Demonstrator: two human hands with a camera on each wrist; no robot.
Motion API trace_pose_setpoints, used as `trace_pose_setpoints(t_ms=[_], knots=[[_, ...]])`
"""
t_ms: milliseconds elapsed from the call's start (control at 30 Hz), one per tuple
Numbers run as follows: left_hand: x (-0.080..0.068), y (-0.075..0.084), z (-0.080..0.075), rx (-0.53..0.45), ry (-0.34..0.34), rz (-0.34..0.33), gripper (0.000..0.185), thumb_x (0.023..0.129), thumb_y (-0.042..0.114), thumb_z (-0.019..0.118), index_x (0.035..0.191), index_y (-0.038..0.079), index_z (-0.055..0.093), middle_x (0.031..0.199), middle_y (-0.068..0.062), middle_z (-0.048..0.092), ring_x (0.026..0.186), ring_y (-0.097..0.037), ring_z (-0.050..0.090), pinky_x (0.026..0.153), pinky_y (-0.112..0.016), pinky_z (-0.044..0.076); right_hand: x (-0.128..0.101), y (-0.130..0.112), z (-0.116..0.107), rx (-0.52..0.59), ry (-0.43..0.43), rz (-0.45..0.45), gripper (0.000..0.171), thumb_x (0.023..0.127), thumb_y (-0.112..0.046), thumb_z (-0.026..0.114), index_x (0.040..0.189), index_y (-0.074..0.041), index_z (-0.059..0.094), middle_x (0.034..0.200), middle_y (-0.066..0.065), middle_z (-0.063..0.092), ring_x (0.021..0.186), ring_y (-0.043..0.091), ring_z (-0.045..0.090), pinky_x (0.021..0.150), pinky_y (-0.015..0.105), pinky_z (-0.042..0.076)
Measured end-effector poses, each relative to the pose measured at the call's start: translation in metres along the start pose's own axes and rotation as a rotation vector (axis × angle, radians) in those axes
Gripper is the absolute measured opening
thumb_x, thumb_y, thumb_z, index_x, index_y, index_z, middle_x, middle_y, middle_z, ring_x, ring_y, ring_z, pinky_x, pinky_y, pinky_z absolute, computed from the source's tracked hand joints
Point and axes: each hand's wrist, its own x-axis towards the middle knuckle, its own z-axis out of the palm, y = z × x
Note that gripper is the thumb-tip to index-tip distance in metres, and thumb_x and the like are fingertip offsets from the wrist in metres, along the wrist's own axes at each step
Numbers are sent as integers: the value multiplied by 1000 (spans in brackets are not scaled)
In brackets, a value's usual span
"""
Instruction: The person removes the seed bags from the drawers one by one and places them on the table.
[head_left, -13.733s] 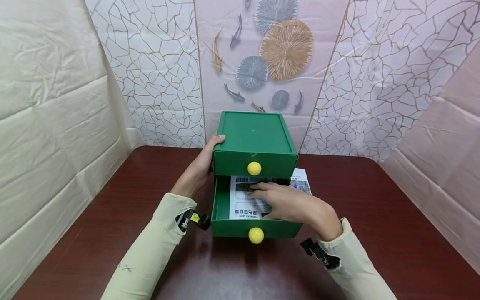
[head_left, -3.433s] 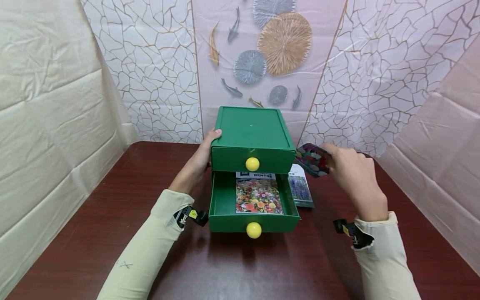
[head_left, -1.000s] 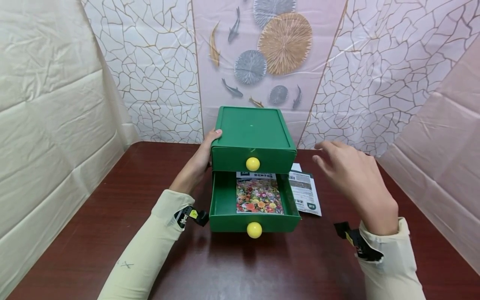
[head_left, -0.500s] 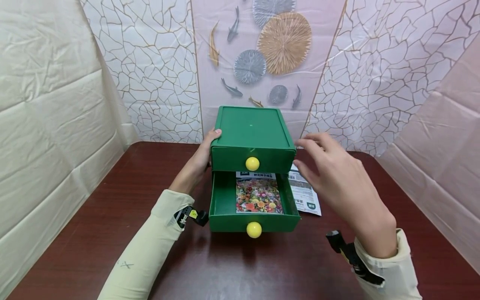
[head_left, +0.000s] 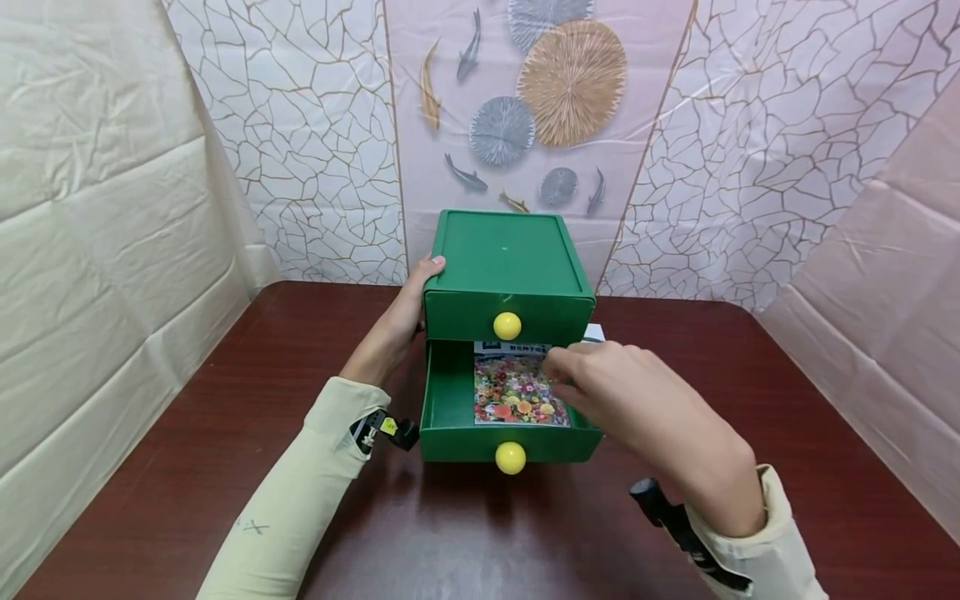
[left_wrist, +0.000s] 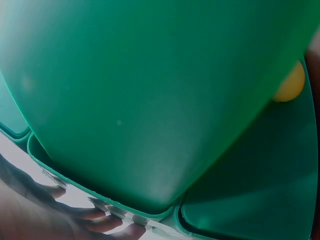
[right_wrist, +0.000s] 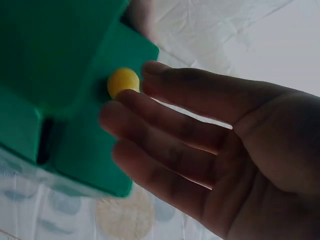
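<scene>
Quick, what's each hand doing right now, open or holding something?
Left hand: open, fingers pressed against the side of the green drawer box.
Right hand: open, holding nothing, fingers over the flower seed packet in the lower drawer.

Person, two arms in view, both hands bare.

Left sleeve (head_left: 300, 492): long, pale cream-yellow fabric, close-fitting, reaching to the wrist; a small dark X-shaped mark (stitched or printed, cannot tell) on the forearm. Left wrist device (head_left: 382, 431): black strap with a black camera unit and a small yellow tag.

Right sleeve (head_left: 757, 546): same cream-yellow fabric, cuff ending at the wrist. Right wrist device (head_left: 667, 517): black strap carrying a black, rod-like camera body along the cuff's edge.
</scene>
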Motion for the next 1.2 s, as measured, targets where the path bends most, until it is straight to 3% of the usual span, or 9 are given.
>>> trace_pose_setpoints(t_ms=[67, 133, 267, 500, 667, 833, 967, 1067, 1200], knots=[[0, -1, 0, 2, 2, 0, 85, 102, 63, 34, 171, 30, -2, 176, -9, 0, 156, -36, 15, 121, -65, 18, 4, -3, 6, -13, -65, -32, 22, 97, -6, 72, 86, -23, 63, 74, -11, 53, 67, 6, 47, 58, 26, 42], [0, -1, -1, 4, 3, 0, 86, 102, 64, 34, 171, 30, -2, 176, -9, 0, 155, -36, 15, 121, -65, 18, 9, -6, 14, -26, -126, -74, 15, 97, -5, 72, 97, -20, 72, 84, -10, 65, 73, 6, 56, 62, 26, 49], [0, -2, -1, 2, 1, -1, 87, 102, 65, 35, 171, 30, -3, 176, -9, 1, 154, -36, 16, 121, -64, 19, 17, -9, 29, 0, -214, -139, 19, 96, -4, 75, 111, -16, 78, 101, -3, 74, 82, 8, 66, 70, 29, 58], [0, -3, -1, 14, 9, -21, 87, 102, 65, 35, 171, 30, -3, 177, -7, -1, 157, -35, 12, 122, -65, 16, 27, 7, 45, 197, -292, -177, 19, 97, -10, 76, 114, -16, 79, 101, -8, 75, 87, 1, 66, 81, 29, 59], [1, -2, -2, 12, 1, -21, 86, 102, 64, 36, 171, 31, -4, 177, -6, -2, 157, -34, 11, 122, -64, 15, 35, 21, 50, 318, -324, -263, 25, 96, -7, 77, 120, -12, 78, 110, -4, 76, 100, 7, 70, 87, 31, 59], [2, 0, -1, 8, -6, -14, 85, 102, 64, 35, 171, 32, -3, 177, -6, 0, 156, -34, 14, 121, -64, 18, 41, 26, 53, 264, -347, -238, 35, 93, -12, 81, 128, -11, 74, 122, 1, 73, 113, 17, 69, 93, 36, 58], [3, 2, 0, -13, -8, 5, 82, 103, 62, 34, 172, 30, 3, 173, -12, 12, 149, -35, 25, 119, -61, 23, 46, 28, 55, 180, -374, -193, 47, 91, -18, 85, 136, -12, 71, 142, 6, 65, 131, 26, 60, 104, 43, 54], [2, 3, 0, -21, -7, 18, 81, 103, 61, 34, 172, 29, 5, 170, -14, 19, 146, -35, 29, 119, -60, 23, 49, 29, 58, 159, -411, -139, 53, 90, -18, 86, 139, -12, 69, 148, 8, 59, 137, 28, 55, 108, 45, 51], [1, 1, -1, -13, -9, 22, 81, 103, 61, 34, 172, 30, 3, 172, -13, 15, 149, -34, 25, 120, -61, 22, 52, 31, 64, 135, -475, -38, 59, 91, -19, 85, 145, -15, 64, 153, 9, 52, 140, 29, 50, 109, 47, 49]])
